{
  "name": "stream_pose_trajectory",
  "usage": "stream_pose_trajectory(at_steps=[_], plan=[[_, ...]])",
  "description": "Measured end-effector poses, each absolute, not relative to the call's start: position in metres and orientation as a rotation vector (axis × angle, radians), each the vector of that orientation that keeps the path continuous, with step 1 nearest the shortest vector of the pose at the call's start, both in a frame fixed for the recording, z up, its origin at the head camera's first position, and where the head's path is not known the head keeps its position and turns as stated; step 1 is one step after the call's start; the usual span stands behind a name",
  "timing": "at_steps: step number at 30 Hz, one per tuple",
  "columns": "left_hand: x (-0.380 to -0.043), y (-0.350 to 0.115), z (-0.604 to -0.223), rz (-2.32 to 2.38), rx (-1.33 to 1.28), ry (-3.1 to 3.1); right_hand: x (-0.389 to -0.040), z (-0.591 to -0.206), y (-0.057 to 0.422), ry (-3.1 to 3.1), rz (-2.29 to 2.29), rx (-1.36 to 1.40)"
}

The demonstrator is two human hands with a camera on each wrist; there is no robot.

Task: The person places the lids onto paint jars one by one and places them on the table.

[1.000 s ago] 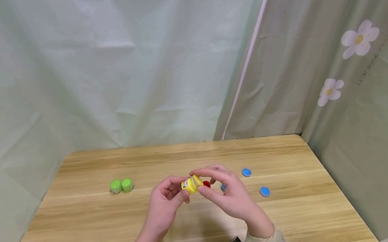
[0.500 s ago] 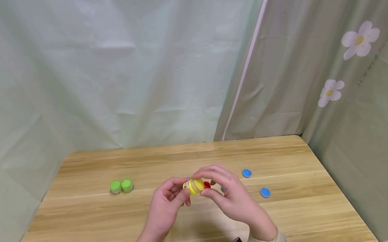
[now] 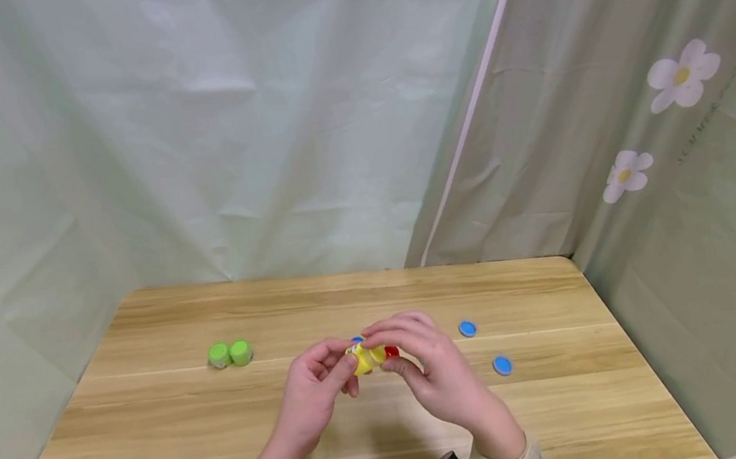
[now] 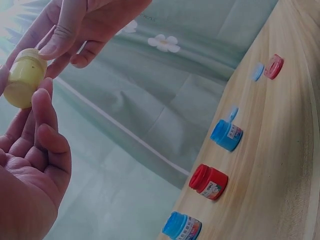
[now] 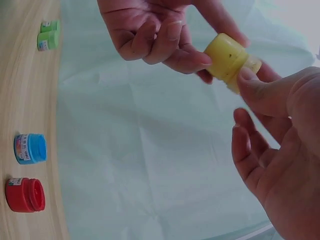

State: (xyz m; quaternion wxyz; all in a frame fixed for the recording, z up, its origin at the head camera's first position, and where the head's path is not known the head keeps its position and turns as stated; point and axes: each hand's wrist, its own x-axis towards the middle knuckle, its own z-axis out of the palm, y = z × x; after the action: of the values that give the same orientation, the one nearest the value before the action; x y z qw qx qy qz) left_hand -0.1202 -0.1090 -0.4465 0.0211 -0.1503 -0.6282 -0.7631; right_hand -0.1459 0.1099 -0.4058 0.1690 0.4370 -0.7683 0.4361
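Note:
A small yellow paint jar [image 3: 361, 360] is held up over the table between both hands. My left hand [image 3: 313, 395] grips its body with thumb and fingertips. My right hand [image 3: 437, 366] pinches its capped end, thumb on one side and fingers on the other. The jar [image 5: 223, 54] lies tilted in the right wrist view, with the right thumb pressed on the lid [image 5: 253, 64]. In the left wrist view the yellow jar [image 4: 25, 80] shows its base towards the camera. Fingers hide parts of it.
Open blue [image 4: 226, 135] and red [image 4: 209, 182] paint jars stand on the table [image 3: 156, 436] beyond the hands, with another blue jar [image 4: 182, 226]. Blue lids [image 3: 468, 329] and a red lid [image 4: 273, 67] lie to the right. Two green jars [image 3: 229, 354] stand at the left.
The yellow jar has turned and dipped slightly in the hands, and the right fingers have shifted over its lid. A blue jar behind now shows above the left fingertips.

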Motion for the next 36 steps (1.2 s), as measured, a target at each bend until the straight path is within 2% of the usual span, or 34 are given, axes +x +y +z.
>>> stream_pose_trajectory(at_steps=[14,28,32,36], plan=[[-0.118,-0.113,-0.447,-2.373,-0.439,-2.016,-0.138,-0.403,0.109,-2.349,1.161,1.072],[-0.118,-0.107,-0.448,-2.330,-0.577,-1.959,-0.131,-0.401,0.108,-2.493,1.082,0.756],[-0.119,-0.108,-0.448,-2.333,-0.551,-1.952,-0.129,-0.399,0.114,-2.498,1.124,0.785],[-0.118,-0.110,-0.447,-2.321,-0.525,-1.963,-0.131,-0.397,0.120,-2.414,1.139,0.994]])
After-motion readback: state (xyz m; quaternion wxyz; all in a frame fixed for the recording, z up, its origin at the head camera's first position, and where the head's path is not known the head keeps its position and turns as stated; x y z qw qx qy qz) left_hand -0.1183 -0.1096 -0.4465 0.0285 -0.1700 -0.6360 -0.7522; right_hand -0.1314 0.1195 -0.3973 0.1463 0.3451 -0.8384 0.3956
